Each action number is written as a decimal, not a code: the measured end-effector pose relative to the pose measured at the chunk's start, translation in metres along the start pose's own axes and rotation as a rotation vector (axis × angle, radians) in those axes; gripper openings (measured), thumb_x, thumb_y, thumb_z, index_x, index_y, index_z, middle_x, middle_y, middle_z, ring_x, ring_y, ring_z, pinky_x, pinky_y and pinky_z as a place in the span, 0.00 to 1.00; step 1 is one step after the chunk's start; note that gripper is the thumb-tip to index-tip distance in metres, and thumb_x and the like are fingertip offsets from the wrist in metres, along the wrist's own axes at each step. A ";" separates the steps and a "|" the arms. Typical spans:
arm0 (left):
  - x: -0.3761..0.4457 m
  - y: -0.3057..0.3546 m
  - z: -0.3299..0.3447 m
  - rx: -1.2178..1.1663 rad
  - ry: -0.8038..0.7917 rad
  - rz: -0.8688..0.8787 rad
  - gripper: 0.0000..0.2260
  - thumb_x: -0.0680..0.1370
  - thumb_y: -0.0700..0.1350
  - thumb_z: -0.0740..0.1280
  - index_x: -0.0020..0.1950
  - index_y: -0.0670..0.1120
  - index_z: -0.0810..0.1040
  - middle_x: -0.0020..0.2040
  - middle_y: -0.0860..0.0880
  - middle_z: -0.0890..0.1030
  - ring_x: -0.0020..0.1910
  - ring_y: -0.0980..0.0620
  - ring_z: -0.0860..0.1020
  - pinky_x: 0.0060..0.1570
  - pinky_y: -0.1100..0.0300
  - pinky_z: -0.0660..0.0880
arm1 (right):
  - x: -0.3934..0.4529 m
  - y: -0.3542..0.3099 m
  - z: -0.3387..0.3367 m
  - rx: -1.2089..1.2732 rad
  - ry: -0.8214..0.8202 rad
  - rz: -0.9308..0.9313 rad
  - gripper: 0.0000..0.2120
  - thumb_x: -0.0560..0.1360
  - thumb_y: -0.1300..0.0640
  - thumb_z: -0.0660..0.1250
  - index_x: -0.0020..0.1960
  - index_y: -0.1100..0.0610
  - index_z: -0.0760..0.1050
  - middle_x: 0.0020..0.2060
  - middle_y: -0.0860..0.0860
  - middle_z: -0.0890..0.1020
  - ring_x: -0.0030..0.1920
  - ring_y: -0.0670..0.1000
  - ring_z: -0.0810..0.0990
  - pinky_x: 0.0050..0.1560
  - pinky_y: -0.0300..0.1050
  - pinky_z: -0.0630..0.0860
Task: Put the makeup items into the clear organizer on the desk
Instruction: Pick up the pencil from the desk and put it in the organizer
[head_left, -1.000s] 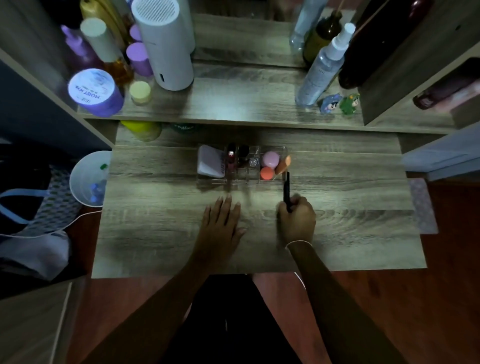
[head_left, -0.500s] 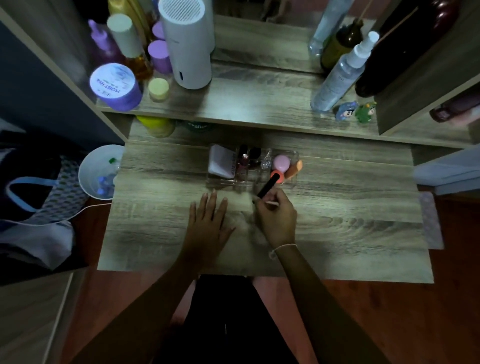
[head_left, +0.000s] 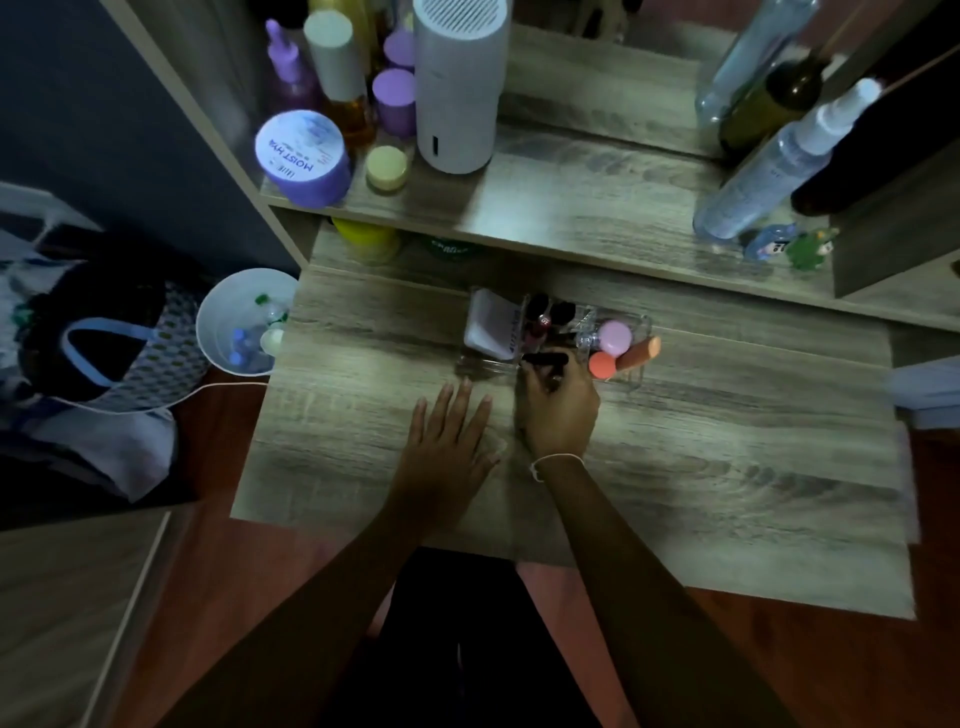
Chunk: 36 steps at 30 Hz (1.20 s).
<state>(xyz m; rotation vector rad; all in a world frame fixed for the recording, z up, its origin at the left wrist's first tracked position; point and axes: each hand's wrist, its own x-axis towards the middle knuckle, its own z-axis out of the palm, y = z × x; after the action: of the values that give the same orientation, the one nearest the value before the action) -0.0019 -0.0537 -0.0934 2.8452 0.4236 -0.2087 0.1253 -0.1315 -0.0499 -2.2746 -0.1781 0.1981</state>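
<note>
The clear organizer (head_left: 640, 375) stands at the back middle of the desk (head_left: 727, 447). Inside it are a white compact (head_left: 491, 325) on the left, dark-capped bottles (head_left: 548, 314) in the middle, and pink and orange sponges (head_left: 613, 345) on the right. My right hand (head_left: 558, 410) is at the organizer's front middle, fingers closed on a thin black makeup pencil (head_left: 545, 358) that lies level across the front compartment. My left hand (head_left: 449, 436) rests flat on the desk just left of it, fingers spread, holding nothing.
A raised shelf (head_left: 571, 208) behind the organizer carries a purple jar (head_left: 304, 156), a white cylinder (head_left: 457, 83), bottles and a spray bottle (head_left: 769, 166). A white bin (head_left: 241, 322) and a bag (head_left: 93, 353) sit on the floor to the left.
My right hand has carried the black pencil forward and left to the organizer, turning it from upright to level. The left hand has stayed flat on the desk.
</note>
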 end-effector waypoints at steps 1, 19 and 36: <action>0.000 0.000 0.000 0.002 -0.001 0.003 0.29 0.78 0.61 0.48 0.75 0.47 0.54 0.76 0.39 0.57 0.75 0.40 0.54 0.71 0.39 0.51 | 0.002 0.000 0.001 -0.032 0.000 0.018 0.07 0.74 0.55 0.70 0.50 0.57 0.78 0.47 0.54 0.84 0.46 0.54 0.82 0.45 0.40 0.71; 0.001 -0.001 0.001 -0.027 -0.022 -0.006 0.30 0.78 0.61 0.48 0.75 0.47 0.53 0.76 0.39 0.58 0.75 0.39 0.55 0.70 0.39 0.51 | -0.007 -0.017 -0.011 0.063 0.133 -0.012 0.13 0.74 0.60 0.70 0.58 0.58 0.79 0.45 0.56 0.86 0.43 0.50 0.82 0.44 0.26 0.67; 0.001 0.000 -0.007 -0.100 -0.092 -0.023 0.29 0.78 0.60 0.51 0.76 0.49 0.53 0.77 0.42 0.53 0.76 0.41 0.49 0.72 0.40 0.47 | -0.032 0.002 -0.030 0.078 0.078 0.045 0.04 0.74 0.59 0.68 0.49 0.54 0.79 0.39 0.51 0.85 0.38 0.51 0.83 0.40 0.43 0.79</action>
<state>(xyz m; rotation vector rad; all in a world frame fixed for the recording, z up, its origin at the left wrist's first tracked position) -0.0002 -0.0513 -0.0867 2.7212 0.4346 -0.3125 0.1005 -0.1612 -0.0296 -2.2057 -0.0776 0.1374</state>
